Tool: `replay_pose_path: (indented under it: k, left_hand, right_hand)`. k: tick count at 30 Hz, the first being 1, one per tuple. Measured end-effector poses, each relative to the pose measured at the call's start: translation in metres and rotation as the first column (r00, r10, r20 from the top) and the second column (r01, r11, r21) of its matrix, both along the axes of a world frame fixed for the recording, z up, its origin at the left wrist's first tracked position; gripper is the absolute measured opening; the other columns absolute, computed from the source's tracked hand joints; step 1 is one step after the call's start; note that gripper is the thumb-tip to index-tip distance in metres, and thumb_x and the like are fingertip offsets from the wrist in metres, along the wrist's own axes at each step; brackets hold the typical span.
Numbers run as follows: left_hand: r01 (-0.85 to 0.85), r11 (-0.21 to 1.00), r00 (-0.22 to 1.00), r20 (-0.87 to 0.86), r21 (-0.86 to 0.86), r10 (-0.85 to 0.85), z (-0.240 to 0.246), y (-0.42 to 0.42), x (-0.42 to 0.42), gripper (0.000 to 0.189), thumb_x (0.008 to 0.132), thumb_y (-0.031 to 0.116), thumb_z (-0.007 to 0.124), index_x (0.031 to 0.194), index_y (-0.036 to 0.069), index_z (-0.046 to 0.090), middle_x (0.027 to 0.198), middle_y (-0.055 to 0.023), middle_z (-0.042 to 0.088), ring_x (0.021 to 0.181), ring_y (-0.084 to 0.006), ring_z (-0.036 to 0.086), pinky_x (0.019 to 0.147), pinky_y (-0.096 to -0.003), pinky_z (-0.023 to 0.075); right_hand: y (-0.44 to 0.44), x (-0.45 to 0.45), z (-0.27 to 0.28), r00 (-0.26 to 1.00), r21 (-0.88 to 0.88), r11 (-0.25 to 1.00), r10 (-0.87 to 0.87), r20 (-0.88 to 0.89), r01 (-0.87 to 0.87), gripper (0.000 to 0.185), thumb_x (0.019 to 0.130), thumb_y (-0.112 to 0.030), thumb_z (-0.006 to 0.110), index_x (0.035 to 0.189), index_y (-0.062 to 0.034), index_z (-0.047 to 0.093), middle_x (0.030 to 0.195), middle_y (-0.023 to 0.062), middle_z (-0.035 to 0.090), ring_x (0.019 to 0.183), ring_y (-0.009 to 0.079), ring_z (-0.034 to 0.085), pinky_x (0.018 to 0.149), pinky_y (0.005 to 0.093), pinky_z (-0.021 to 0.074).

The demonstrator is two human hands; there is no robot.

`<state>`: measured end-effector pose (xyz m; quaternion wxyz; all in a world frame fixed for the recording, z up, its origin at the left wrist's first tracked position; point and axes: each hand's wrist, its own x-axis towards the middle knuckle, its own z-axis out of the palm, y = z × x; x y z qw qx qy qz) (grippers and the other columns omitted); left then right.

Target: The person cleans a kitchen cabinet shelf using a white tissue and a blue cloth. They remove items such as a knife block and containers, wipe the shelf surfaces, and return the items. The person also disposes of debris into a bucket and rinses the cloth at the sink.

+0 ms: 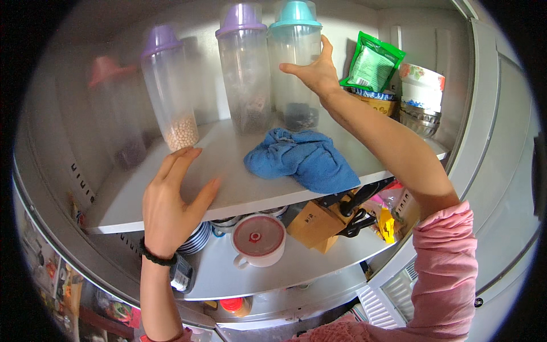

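Note:
My left hand (169,201) is spread above the front of the shelf (213,179), holding nothing. Its fingertips come near the base of a clear plastic container (169,94) with a purple lid and pale round beans or chickpeas inside. My right hand (316,70), thumb and fingers apart, is at the side of a clear container (295,98) with a teal lid and dark contents. Whether it touches the plastic is hard to tell. Beside that stands another purple-lidded container (245,77). A crumpled blue cloth (301,158) lies in front of these two.
At left stands a red-lidded container (113,107). A green packet (372,64) leans over bowls at right, beside stacked bowls (421,94). The lower shelf holds a lidded mug (258,241), brown envelopes (316,224) and black-handled scissors (357,222). A red-lidded jar (235,305) sits lower.

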<state>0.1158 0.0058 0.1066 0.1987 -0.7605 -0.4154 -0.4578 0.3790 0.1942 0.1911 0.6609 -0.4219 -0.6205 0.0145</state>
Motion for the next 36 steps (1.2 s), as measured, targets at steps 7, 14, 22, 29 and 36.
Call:
replay_pose_path:
  k: [7, 14, 22, 29, 36]
  left_hand:
    - [-0.027, 0.998, 1.000, 0.013, -0.057, 0.028, 0.000, -0.002, 0.003, 0.037, 0.070, 0.014, 0.069, 0.102, -0.002, 0.059, 0.103, -0.0185, 0.060, 0.091, -0.0357, 0.059, 0.076, -0.0357, 0.0473]
    - [-0.038, 0.996, 0.999, -0.001, -0.077, 0.038, 0.002, -0.003, 0.004, 0.037, 0.069, 0.014, 0.068, 0.102, -0.002, 0.059, 0.103, -0.0190, 0.059, 0.092, -0.0355, 0.059, 0.078, -0.0356, 0.0472]
    - [0.021, 0.996, 0.999, 0.027, -0.088, -0.018, 0.003, -0.001, 0.004, 0.037, 0.069, 0.013, 0.067, 0.102, -0.002, 0.059, 0.104, -0.0186, 0.060, 0.091, -0.0339, 0.060, 0.079, -0.0347, 0.0467]
    - [0.006, 0.997, 1.000, 0.009, -0.075, -0.005, -0.003, 0.001, -0.005, 0.037, 0.069, 0.011, 0.067, 0.103, -0.002, 0.059, 0.102, -0.0191, 0.060, 0.090, -0.0310, 0.060, 0.077, -0.0338, 0.0472]
    - [0.013, 0.989, 1.000, -0.002, -0.146, -0.013, 0.004, -0.002, -0.003, 0.043, 0.070, 0.015, 0.070, 0.108, 0.000, 0.057, 0.106, -0.0174, 0.059, 0.094, -0.0284, 0.059, 0.080, -0.0343, 0.0462]
  right_hand:
    - [0.012, 0.059, 0.010, 0.995, -0.010, 0.995, -0.096, 0.016, 0.096, 0.110, 0.055, -0.034, 0.079, 0.139, -0.0120, 0.011, 0.123, 0.0209, 0.047, 0.115, 0.0338, 0.047, 0.096, 0.0385, 0.0391]
    - [0.025, 0.094, 0.000, 0.997, 0.085, 0.993, 0.080, 0.005, -0.080, 0.116, 0.058, -0.028, 0.083, 0.139, -0.0071, 0.003, 0.133, 0.0219, 0.035, 0.122, 0.0321, 0.039, 0.103, 0.0401, 0.0331]
    - [0.003, 0.112, 0.024, 0.898, 0.085, 0.919, -0.395, 0.196, 0.386, 0.105, 0.059, -0.047, 0.079, 0.133, 0.0036, 0.024, 0.128, 0.0232, 0.041, 0.120, 0.0319, 0.042, 0.099, 0.0385, 0.0377]
    - [-0.125, 0.011, -0.030, 0.363, -0.150, 0.880, 0.334, 0.870, -0.451, 0.052, 0.079, -0.045, 0.061, 0.121, -0.0147, 0.054, 0.126, 0.0143, 0.047, 0.116, 0.0318, 0.046, 0.098, 0.0358, 0.0359]
    - [-0.150, 0.049, -0.046, 0.379, -0.382, 0.800, 0.568, 0.731, -0.463, 0.035, 0.075, -0.014, 0.061, 0.110, -0.0101, 0.060, 0.118, 0.0183, 0.051, 0.105, 0.0318, 0.052, 0.091, 0.0345, 0.0404]
